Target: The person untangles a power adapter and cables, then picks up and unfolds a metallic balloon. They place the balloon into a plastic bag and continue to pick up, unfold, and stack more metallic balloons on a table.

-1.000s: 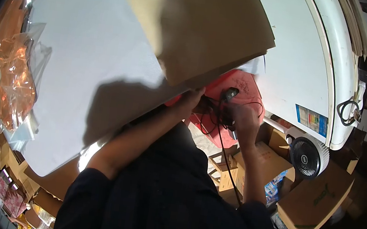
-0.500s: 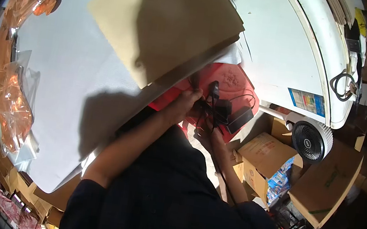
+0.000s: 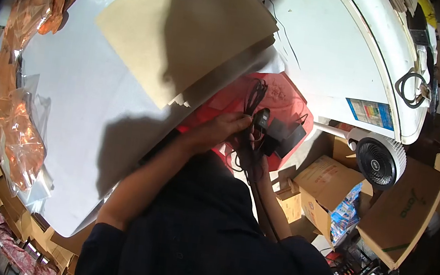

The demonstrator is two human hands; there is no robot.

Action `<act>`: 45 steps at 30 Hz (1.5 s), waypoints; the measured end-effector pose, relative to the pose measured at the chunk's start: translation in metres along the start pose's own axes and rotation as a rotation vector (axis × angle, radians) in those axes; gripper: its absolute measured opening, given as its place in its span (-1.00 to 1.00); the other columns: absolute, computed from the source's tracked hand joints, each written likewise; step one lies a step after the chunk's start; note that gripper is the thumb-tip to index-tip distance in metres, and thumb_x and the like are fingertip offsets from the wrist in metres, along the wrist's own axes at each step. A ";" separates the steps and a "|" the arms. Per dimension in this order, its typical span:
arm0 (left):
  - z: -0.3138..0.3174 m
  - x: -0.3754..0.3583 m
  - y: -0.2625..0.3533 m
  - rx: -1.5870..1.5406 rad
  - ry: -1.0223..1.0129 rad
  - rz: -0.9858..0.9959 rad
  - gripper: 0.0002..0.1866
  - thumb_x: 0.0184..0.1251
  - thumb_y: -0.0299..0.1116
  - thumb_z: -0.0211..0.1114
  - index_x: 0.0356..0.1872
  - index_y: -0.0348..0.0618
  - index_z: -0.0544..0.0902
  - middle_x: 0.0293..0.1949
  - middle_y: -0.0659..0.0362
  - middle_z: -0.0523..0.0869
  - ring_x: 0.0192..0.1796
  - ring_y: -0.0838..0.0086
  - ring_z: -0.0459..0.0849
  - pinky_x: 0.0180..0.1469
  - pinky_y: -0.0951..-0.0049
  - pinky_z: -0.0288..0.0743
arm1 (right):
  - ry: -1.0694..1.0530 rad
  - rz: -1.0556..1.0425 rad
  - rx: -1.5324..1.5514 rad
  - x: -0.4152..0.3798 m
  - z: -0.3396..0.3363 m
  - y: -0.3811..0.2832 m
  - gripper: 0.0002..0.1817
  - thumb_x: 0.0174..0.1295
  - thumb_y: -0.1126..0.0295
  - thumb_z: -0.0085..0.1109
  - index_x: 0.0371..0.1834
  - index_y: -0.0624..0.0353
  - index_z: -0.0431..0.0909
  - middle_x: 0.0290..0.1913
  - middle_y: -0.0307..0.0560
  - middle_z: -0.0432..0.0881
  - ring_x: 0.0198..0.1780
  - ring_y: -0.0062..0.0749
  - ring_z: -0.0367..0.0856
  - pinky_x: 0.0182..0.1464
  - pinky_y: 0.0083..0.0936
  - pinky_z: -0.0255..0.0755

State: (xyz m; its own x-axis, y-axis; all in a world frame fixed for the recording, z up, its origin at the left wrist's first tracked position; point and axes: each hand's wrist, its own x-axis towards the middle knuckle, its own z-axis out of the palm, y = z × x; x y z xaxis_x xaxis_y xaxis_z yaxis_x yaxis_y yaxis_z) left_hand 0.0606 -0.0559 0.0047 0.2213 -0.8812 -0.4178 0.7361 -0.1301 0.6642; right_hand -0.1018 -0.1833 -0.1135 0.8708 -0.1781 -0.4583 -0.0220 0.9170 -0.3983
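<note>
Between my hands is a bundle of black cable (image 3: 247,151), with folded loops sticking up past my fingers and a long strand hanging down along my right forearm. My left hand (image 3: 228,126) is closed on the bundle, thumb on top. My right hand (image 3: 262,168), partly hidden behind the cable, is closed around it from the other side. A black plug-like piece (image 3: 262,118) stands up beside my left fingertips. Just right of it are dark box-shaped power adapters (image 3: 289,140), over a red plastic stool seat (image 3: 287,93).
Left, a pale tabletop (image 3: 65,134) bears a stack of tan paper sheets (image 3: 139,32) and orange items in clear plastic bags (image 3: 21,145). A white cabinet-like surface (image 3: 330,57) is at upper right. A fan (image 3: 377,161) and cardboard boxes (image 3: 402,209) stand right.
The cable bundle has risen, its folded loops now showing above my left hand. The plug-like piece and adapters have shifted slightly. My view has turned a little.
</note>
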 end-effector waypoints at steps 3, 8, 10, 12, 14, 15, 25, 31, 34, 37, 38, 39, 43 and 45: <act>-0.006 0.002 -0.003 -0.032 -0.052 0.001 -0.62 0.62 -0.07 -0.08 -0.10 -0.15 0.59 -0.23 0.23 0.64 -0.19 0.55 0.63 -0.08 0.43 0.53 | -0.130 -0.013 -0.061 0.019 -0.043 0.007 -0.52 0.46 -0.05 -0.06 0.24 0.04 0.42 0.24 -0.11 0.50 0.23 -0.32 0.48 0.31 -0.38 0.34; -0.002 0.001 0.001 -0.285 -0.081 -0.042 -0.59 0.62 -0.09 -0.10 -0.08 -0.23 0.58 -0.23 0.19 0.63 -0.24 0.50 0.64 -0.09 0.41 0.55 | 0.108 -0.241 -0.637 0.027 -0.025 0.006 -0.60 0.44 0.04 0.00 0.13 0.08 0.47 0.11 -0.11 0.56 0.11 -0.38 0.54 0.19 -0.42 0.43; 0.008 0.002 -0.002 -0.395 0.023 -0.041 -0.60 0.63 -0.11 -0.11 -0.06 -0.23 0.58 -0.25 0.19 0.63 -0.28 0.50 0.64 -0.13 0.43 0.56 | -0.032 -0.262 -0.220 0.029 -0.033 0.004 -0.61 0.44 0.07 0.02 0.13 0.10 0.47 0.09 -0.12 0.56 0.08 -0.39 0.54 0.16 -0.42 0.45; 0.008 0.002 -0.010 -0.433 0.070 -0.059 -0.61 0.62 -0.12 -0.10 -0.05 -0.22 0.59 -0.27 0.19 0.63 -0.31 0.49 0.64 -0.15 0.43 0.57 | -0.214 -0.267 -0.076 0.038 -0.035 -0.002 -0.60 0.43 0.09 0.02 0.15 0.11 0.46 0.09 -0.11 0.57 0.06 -0.40 0.55 0.17 -0.40 0.46; 0.001 0.008 -0.028 -0.400 0.053 -0.095 -0.61 0.61 -0.12 -0.07 -0.06 -0.20 0.60 -0.28 0.18 0.64 -0.34 0.47 0.64 -0.17 0.42 0.58 | -0.330 -0.275 0.026 0.046 -0.029 -0.010 -0.60 0.42 0.10 0.03 0.16 0.12 0.46 0.09 -0.10 0.57 0.05 -0.39 0.56 0.17 -0.40 0.46; 0.002 0.008 -0.028 -0.359 0.074 -0.139 -0.64 0.58 -0.12 -0.02 -0.03 -0.19 0.61 -0.35 0.23 0.62 -0.40 0.52 0.62 -0.26 0.46 0.56 | -0.337 -0.277 0.032 0.044 -0.028 -0.012 -0.60 0.42 0.10 0.03 0.16 0.13 0.46 0.09 -0.10 0.57 0.05 -0.39 0.56 0.17 -0.39 0.46; -0.014 0.017 -0.028 0.254 0.041 -0.326 -0.66 0.45 -0.03 0.18 -0.24 -0.08 0.72 -0.54 0.36 0.54 -0.53 0.63 0.52 -0.45 0.56 0.38 | -0.251 -0.268 0.034 0.027 -0.023 -0.016 -0.60 0.42 0.14 0.05 0.15 0.18 0.49 0.10 -0.06 0.58 0.06 -0.34 0.57 0.16 -0.38 0.47; -0.028 0.033 -0.045 0.563 -0.255 -0.126 -0.60 0.50 -0.04 0.13 -0.33 -0.16 0.71 -0.46 0.33 0.64 -0.42 0.57 0.61 -0.32 0.49 0.45 | -0.222 -0.251 0.011 0.023 -0.020 -0.020 -0.60 0.41 0.16 0.06 0.15 0.22 0.50 0.10 -0.04 0.59 0.06 -0.31 0.58 0.16 -0.37 0.47; -0.016 0.036 -0.049 0.227 -0.194 -0.044 -0.61 0.52 -0.04 0.11 -0.26 -0.15 0.69 -0.37 0.31 0.70 -0.34 0.58 0.67 -0.26 0.52 0.51 | -0.186 -0.227 0.007 0.018 -0.022 -0.016 -0.60 0.41 0.17 0.06 0.15 0.23 0.51 0.11 -0.03 0.59 0.06 -0.30 0.59 0.15 -0.37 0.47; -0.014 0.041 -0.042 0.058 -0.113 -0.008 -0.64 0.53 -0.03 0.10 -0.12 -0.13 0.64 -0.31 0.29 0.72 -0.28 0.58 0.70 -0.20 0.54 0.55 | -0.149 -0.198 0.016 0.017 -0.022 -0.007 -0.60 0.41 0.19 0.07 0.15 0.25 0.51 0.11 -0.02 0.60 0.07 -0.28 0.59 0.15 -0.36 0.47; -0.015 0.043 -0.040 0.064 -0.089 -0.009 -0.64 0.54 -0.03 0.10 -0.06 -0.13 0.62 -0.30 0.28 0.72 -0.26 0.58 0.71 -0.18 0.54 0.56 | -0.137 -0.190 0.014 0.018 -0.023 -0.006 -0.60 0.41 0.19 0.07 0.15 0.25 0.52 0.11 -0.01 0.60 0.07 -0.28 0.60 0.15 -0.36 0.47; -0.015 0.044 -0.037 0.034 -0.019 -0.022 -0.63 0.53 -0.03 0.11 0.00 -0.12 0.60 -0.31 0.27 0.71 -0.27 0.58 0.70 -0.19 0.54 0.56 | -0.106 -0.174 0.010 0.019 -0.021 -0.002 -0.60 0.41 0.19 0.07 0.15 0.26 0.52 0.11 -0.01 0.60 0.07 -0.27 0.60 0.15 -0.36 0.47; -0.005 0.050 -0.038 -0.059 0.161 0.099 -0.59 0.56 -0.05 0.06 0.17 -0.12 0.55 -0.39 0.31 0.61 -0.34 0.66 0.56 -0.31 0.56 0.43 | 0.022 -0.095 0.031 0.023 -0.016 0.013 -0.60 0.41 0.21 0.08 0.15 0.28 0.53 0.12 0.01 0.61 0.07 -0.25 0.60 0.14 -0.36 0.48; 0.006 0.052 -0.036 -0.041 0.214 0.119 -0.57 0.57 -0.07 0.02 0.22 -0.13 0.54 -0.42 0.33 0.56 -0.35 0.69 0.51 -0.34 0.57 0.38 | 0.098 0.006 0.029 0.013 -0.014 0.015 -0.60 0.41 0.22 0.08 0.15 0.29 0.53 0.12 0.01 0.61 0.07 -0.25 0.61 0.14 -0.35 0.48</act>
State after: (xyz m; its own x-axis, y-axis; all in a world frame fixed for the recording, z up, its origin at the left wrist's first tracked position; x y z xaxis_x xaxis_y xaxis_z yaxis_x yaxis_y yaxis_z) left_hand 0.0420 -0.0999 -0.0369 0.4353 -0.7725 -0.4623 0.7210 -0.0084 0.6929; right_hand -0.0974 -0.1767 -0.1366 0.8185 -0.2057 -0.5364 -0.0115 0.9277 -0.3732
